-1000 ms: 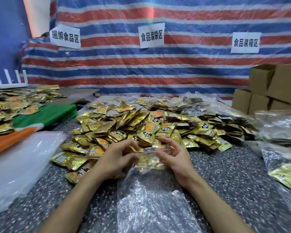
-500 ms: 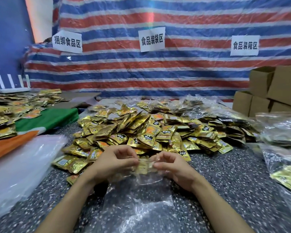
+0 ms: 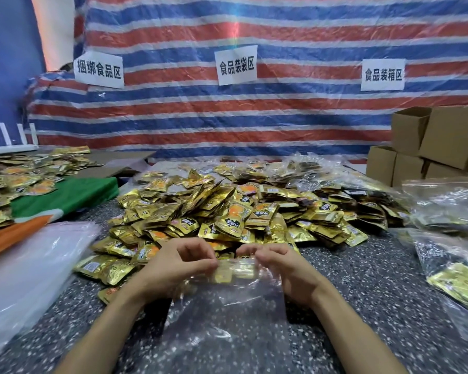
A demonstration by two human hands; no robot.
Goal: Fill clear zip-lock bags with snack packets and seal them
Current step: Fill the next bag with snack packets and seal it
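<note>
I see the clear zip-lock bag point(image 3: 227, 333) lying flat on the speckled table point(image 3: 362, 287), directly in front of the person, its mouth turned toward the heap of gold snack packets point(image 3: 227, 211).

The left hand point(image 3: 170, 271) pinches the left end of the bag's top strip, thumb and curled fingers clamped on the plastic. The right hand point(image 3: 287, 271) pinches the right end in the same way. The two hands are near each other, with a short stretch of strip between them.

A few gold packets point(image 3: 227, 275) show through the plastic just below the mouth; I cannot tell their number. I cannot tell whether the strip is pressed closed.

The heap touches the far side of both hands. A stack of empty clear bags point(image 3: 30, 279) lies at the left edge. Filled bags point(image 3: 454, 209) lie at the right, below the cardboard boxes point(image 3: 443, 141). A striped tarp point(image 3: 254, 117) bearing paper signs point(image 3: 237, 64) hangs behind.
</note>
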